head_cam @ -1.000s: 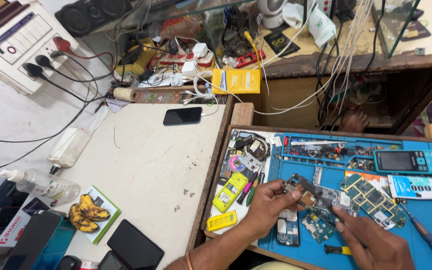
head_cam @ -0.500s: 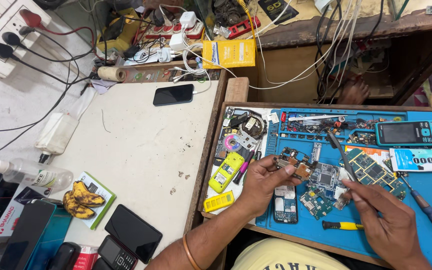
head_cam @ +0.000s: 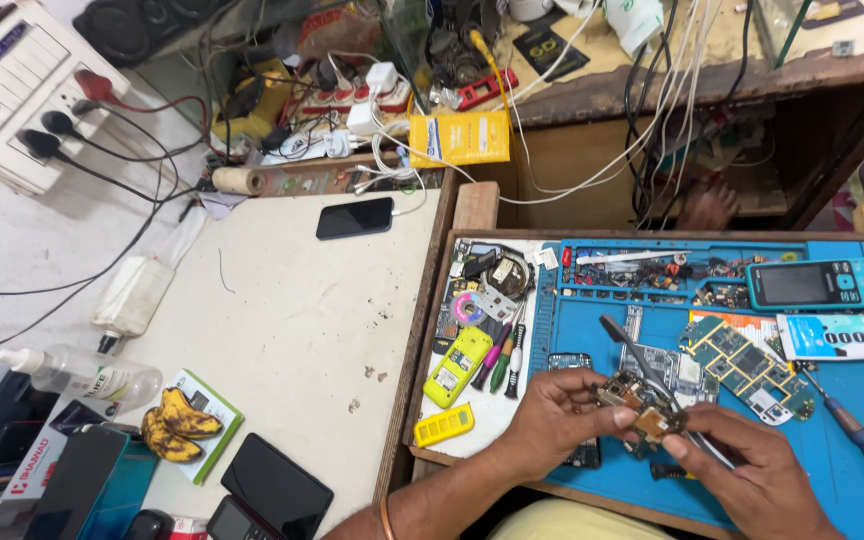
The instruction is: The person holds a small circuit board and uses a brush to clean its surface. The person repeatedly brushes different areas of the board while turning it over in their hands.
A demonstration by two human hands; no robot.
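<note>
Holding a small circuit board [head_cam: 642, 405] over the blue mat [head_cam: 592, 330], left hand [head_cam: 552, 420] clamped; right hand [head_cam: 752, 480] grips tweezers [head_cam: 642, 360], repair unfinished.

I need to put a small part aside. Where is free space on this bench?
The white tabletop is bare between the black phone, the white bottle and the bananas. The blue mat is free near its right corner, past the screwdriver. Around both hands and the circuit boards it is crowded.
</note>
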